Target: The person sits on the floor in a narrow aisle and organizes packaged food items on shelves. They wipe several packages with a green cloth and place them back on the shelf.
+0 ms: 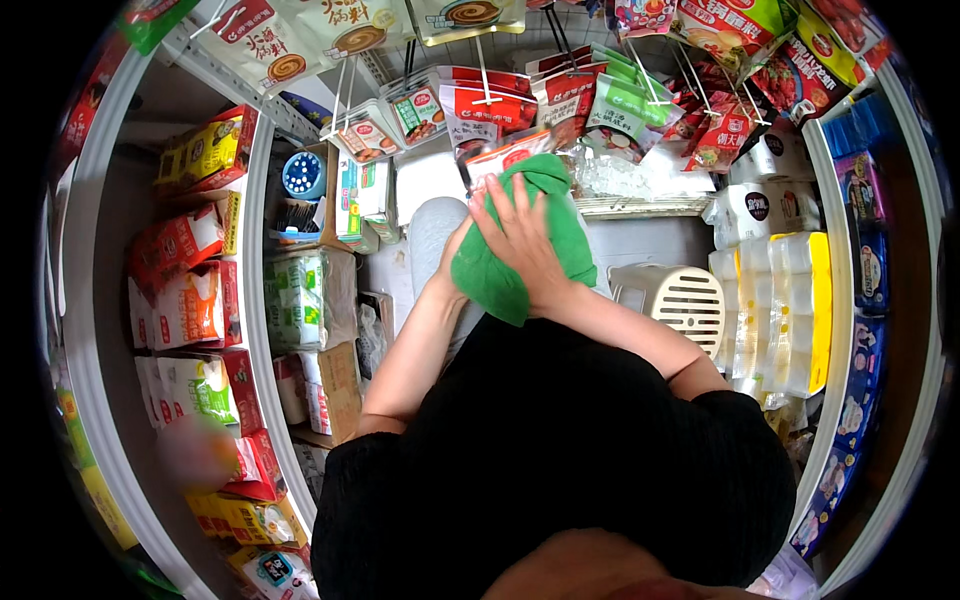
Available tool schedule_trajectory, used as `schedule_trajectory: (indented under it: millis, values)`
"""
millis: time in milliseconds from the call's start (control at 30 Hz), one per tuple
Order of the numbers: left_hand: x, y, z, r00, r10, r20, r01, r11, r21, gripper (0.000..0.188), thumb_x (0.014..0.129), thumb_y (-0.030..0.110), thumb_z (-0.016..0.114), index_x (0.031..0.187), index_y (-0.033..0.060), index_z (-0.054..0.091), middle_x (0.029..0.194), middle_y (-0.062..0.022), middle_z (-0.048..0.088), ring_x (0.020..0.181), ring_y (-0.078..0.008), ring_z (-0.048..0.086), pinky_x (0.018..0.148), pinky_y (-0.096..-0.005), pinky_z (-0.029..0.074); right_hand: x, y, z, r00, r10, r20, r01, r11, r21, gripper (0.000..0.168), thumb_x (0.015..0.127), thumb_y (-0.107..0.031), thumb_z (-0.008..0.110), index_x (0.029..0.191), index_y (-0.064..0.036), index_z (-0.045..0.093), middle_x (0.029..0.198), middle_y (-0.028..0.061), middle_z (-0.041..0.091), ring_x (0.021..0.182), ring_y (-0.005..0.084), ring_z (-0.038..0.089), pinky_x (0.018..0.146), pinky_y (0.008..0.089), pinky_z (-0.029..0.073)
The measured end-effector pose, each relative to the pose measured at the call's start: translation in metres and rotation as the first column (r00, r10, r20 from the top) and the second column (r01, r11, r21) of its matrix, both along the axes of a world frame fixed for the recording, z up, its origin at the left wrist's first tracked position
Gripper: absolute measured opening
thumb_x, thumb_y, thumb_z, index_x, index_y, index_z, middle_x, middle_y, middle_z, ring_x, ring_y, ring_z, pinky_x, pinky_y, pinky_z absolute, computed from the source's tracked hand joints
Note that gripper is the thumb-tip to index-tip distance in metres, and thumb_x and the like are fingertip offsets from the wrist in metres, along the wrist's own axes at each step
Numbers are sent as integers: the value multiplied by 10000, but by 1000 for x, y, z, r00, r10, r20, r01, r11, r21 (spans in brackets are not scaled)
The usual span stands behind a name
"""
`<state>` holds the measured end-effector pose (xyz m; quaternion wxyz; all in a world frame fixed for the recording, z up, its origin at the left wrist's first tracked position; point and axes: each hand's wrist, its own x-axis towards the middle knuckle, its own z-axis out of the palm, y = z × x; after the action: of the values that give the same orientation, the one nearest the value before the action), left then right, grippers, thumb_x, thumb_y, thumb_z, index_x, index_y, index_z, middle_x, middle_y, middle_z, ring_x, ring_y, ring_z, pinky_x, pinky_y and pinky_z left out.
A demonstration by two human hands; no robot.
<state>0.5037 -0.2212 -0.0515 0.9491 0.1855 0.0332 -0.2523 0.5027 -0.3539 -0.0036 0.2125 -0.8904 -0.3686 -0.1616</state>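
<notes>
A green cloth (pixel 555 247) lies over a red and white food packet (pixel 510 154) in front of my chest, near the centre of the view. My right hand (pixel 523 236) is spread on top of the cloth, pressing it against the packet. On the near left side, my left hand (pixel 456 251) holds the packet and cloth from the edge; its fingers are mostly hidden behind them. Just beyond hang red seasoning packets (pixel 491 105) and green ones (pixel 630 112) on metal hooks.
Shelves of boxed seasoning packets (pixel 199 307) curve along the left. Wrapped paper rolls (pixel 772 300) and a cream plastic stool (pixel 686 304) stand at the right. Tissue packs (pixel 300 300) are stacked at the left. A white shelf edge (pixel 645 206) lies beyond my knees.
</notes>
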Motion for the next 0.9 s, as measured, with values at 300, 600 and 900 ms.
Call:
schedule_trajectory:
  millis: [300, 600, 900]
  values:
    - [-19, -11, 40, 998, 58, 22, -61, 962, 266, 458, 960, 326, 309, 1346, 79, 304, 1303, -112, 420, 1149, -237, 455, 987, -391, 355, 57, 6, -21, 983, -122, 138, 114, 992, 59, 733, 794, -278, 516, 1349, 70, 188, 1399, 269, 212, 1329, 378, 167, 1067, 471, 191]
    - [-14, 15, 12, 961, -77, 264, -36, 916, 399, 482, 959, 327, 311, 1360, 64, 265, 1348, -107, 365, 1211, -215, 399, 985, -351, 366, 31, 10, 13, 997, -40, 64, 33, 994, 106, 599, 811, -298, 533, 1350, -135, 329, 1413, 181, 242, 1312, 400, 197, 1035, 536, 189]
    - [-2, 3, 60, 976, 117, 186, -181, 907, 380, 507, 967, 394, 267, 1282, 13, 377, 1256, -100, 464, 1079, -177, 503, 895, -312, 426, 37, -48, -27, 125, 830, -543, 669, 334, 664, 435, 859, -227, 554, 1231, -29, 446, 1134, 125, 560, 972, 211, 585, 852, 335, 484]
